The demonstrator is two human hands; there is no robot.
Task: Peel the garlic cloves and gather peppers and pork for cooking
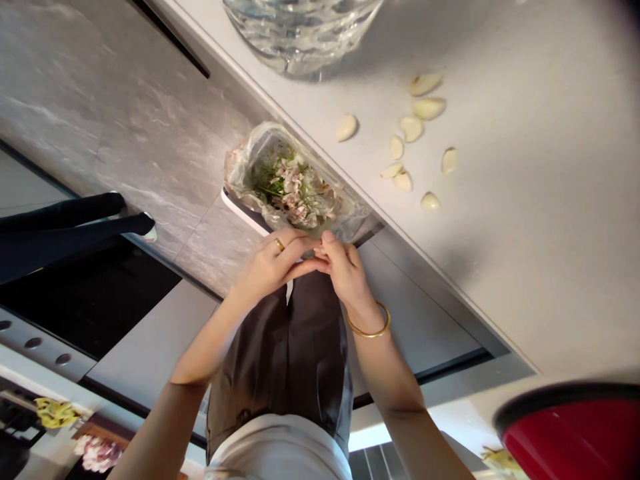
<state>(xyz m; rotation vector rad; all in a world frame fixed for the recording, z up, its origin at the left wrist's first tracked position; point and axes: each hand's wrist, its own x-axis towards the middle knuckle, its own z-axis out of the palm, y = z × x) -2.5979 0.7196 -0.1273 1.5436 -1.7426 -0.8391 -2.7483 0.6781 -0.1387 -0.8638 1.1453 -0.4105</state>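
Observation:
My left hand (285, 257), with a gold ring, and my right hand (343, 263), with a gold bracelet at the wrist, meet fingertip to fingertip. Both are closed in a pinch, and whatever small thing lies between the fingers is hidden. Just beyond them is a bin (245, 212) lined with a clear plastic bag (243, 163). Inside it lie pale papery peels (295, 190) and green scraps. Several peeled garlic cloves (411, 129) are scattered on the white counter (525, 200) to the right, apart from my hands.
A clear ribbed glass bowl (305, 33) stands near the counter's edge at the top. A red rounded object with a black rim (575, 427) sits at lower right. Another person's dark-clothed legs (75, 217) are on the left, over the grey marbled floor (125, 113).

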